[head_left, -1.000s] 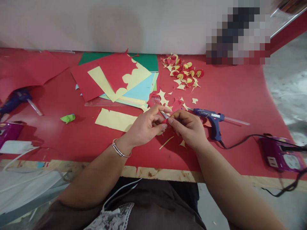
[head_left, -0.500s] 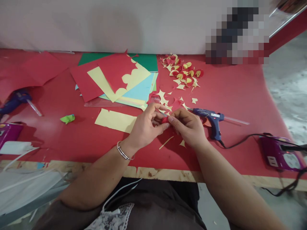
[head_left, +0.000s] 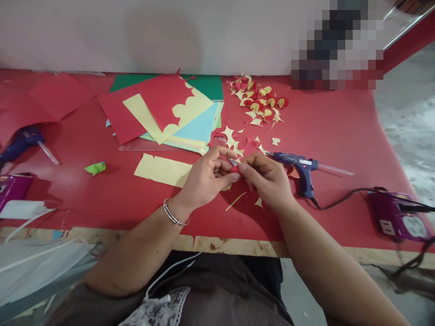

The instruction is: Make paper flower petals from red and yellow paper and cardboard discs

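Note:
Between my two hands is a small red paper piece [head_left: 235, 169], pinched at one side by my left hand [head_left: 208, 175] and at the other by my right hand [head_left: 265, 177]. Fingers cover most of it. A grey pointed tip [head_left: 232, 161], perhaps a scissors blade, shows just above the paper among the left fingers; its other end is hidden. Under the left hand lies a cream paper strip [head_left: 163, 170]. To the right of my right hand rests a blue glue gun [head_left: 301, 165] with a clear glue stick in its back.
Stacked coloured paper sheets [head_left: 129, 113] lie behind my hands. Red and yellow paper petals [head_left: 260, 102] and cream scraps [head_left: 229, 137] spread beside them. A second glue gun [head_left: 23, 142] lies left, near a green crumpled paper [head_left: 95, 168]. A purple power box [head_left: 397, 217] with cords stands right.
Almost nothing differs. My hands stay in place on the red paper piece, with only slight finger movement; a little more of the grey tip shows.

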`<act>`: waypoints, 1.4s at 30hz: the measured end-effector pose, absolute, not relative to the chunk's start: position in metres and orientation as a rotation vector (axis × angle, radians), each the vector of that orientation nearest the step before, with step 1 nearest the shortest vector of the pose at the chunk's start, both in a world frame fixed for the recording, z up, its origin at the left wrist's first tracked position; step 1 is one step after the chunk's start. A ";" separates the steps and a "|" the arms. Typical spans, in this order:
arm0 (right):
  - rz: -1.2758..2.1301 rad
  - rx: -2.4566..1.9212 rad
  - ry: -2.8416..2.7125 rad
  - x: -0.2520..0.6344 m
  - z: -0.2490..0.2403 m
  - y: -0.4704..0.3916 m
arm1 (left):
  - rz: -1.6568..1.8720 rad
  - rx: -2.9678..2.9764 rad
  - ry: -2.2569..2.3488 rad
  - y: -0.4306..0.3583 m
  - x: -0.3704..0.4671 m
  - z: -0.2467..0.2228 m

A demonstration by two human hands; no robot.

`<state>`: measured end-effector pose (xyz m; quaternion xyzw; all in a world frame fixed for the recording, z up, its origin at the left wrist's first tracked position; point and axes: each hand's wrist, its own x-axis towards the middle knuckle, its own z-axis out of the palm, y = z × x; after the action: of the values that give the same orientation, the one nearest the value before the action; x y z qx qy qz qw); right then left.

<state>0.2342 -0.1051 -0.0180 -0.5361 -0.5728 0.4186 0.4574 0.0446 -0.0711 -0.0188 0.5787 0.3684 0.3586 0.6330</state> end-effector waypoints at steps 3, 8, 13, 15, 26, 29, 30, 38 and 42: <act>1.061 -1.302 -1.405 0.234 -0.018 -0.106 | 0.836 1.231 0.822 -0.067 0.045 -0.020; 1.073 -1.270 -1.362 0.233 -0.021 -0.105 | 0.860 1.166 0.830 -0.065 0.045 -0.018; 1.063 -1.269 -1.360 0.234 -0.021 -0.104 | 0.834 1.098 0.827 -0.065 0.045 -0.019; 1.056 -1.275 -1.368 0.234 -0.021 -0.104 | 0.842 1.069 0.813 -0.065 0.045 -0.020; 0.853 -1.373 -1.544 0.234 -0.028 -0.103 | 0.887 1.299 0.900 -0.066 0.041 -0.022; 0.720 -1.380 -1.657 0.234 -0.030 -0.102 | 0.904 1.531 0.962 -0.069 0.042 -0.020; 0.705 -1.372 -1.684 0.234 -0.030 -0.101 | 0.908 1.604 0.979 -0.069 0.042 -0.019; 0.685 -1.373 -1.879 0.235 -0.034 -0.103 | 0.774 1.840 1.136 -0.053 0.024 -0.011; 0.600 -1.454 -2.117 0.234 -0.040 -0.106 | 0.699 2.037 1.305 -0.041 0.012 -0.017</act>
<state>0.2337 -0.1057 -0.0401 -0.5339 -0.7774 0.2204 0.2492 0.0125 -0.0410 -0.0165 0.7699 0.4932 0.2641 0.3070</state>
